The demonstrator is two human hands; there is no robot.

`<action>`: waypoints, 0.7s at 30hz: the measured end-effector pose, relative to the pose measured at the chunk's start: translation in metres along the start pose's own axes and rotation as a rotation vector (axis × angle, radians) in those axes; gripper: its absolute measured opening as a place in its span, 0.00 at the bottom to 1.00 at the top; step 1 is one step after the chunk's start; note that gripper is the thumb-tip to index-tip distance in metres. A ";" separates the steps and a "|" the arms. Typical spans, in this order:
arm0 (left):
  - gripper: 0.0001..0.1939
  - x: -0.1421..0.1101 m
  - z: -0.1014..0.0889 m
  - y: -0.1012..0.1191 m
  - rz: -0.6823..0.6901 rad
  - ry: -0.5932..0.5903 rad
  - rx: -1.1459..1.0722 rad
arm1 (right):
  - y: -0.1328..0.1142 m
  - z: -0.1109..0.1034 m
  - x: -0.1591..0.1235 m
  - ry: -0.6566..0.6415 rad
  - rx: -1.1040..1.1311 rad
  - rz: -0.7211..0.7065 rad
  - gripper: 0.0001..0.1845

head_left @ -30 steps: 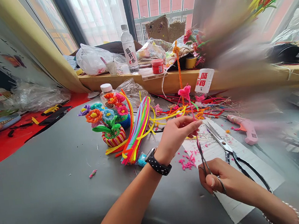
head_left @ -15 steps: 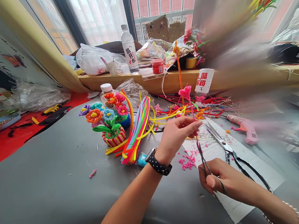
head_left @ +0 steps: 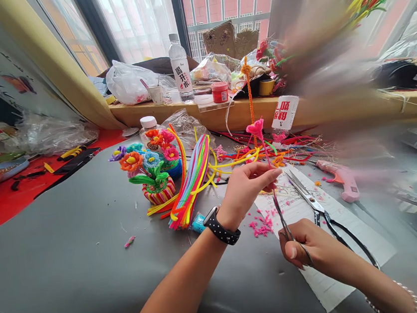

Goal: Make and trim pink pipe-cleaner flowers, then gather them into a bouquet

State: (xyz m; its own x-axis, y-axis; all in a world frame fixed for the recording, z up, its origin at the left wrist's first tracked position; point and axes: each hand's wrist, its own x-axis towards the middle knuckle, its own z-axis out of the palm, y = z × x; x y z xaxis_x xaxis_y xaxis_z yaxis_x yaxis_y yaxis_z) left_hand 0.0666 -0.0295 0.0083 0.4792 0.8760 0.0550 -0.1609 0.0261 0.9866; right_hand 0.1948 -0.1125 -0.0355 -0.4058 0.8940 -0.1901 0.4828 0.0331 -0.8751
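Pink flower (head_left: 255,129) rises above left hand (head_left: 252,184) pinching its stem (head_left: 267,156); right hand (head_left: 304,245) grips small scissors (head_left: 281,216)

The pink flower (head_left: 255,129) tops a thin pink stem (head_left: 267,154), upright but slightly tilted; small silver scissors (head_left: 282,217) (slim blades, looped handles) point up at the stem's lower end.

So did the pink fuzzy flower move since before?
Yes, a little: the flower has shifted left in the picture, against the upright orange stem behind it.
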 end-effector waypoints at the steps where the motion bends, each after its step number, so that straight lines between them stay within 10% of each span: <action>1: 0.11 0.000 0.000 -0.001 0.002 0.001 -0.004 | 0.001 0.000 0.000 0.004 0.001 0.002 0.37; 21: 0.09 0.003 0.001 -0.004 -0.028 0.078 -0.114 | 0.007 0.003 0.003 0.053 0.010 -0.004 0.36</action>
State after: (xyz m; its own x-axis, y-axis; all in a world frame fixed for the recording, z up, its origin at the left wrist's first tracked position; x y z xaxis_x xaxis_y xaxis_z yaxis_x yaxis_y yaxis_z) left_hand 0.0691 -0.0275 0.0050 0.4167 0.9090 0.0112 -0.2474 0.1016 0.9636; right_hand 0.1949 -0.1106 -0.0431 -0.3660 0.9163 -0.1625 0.4734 0.0330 -0.8802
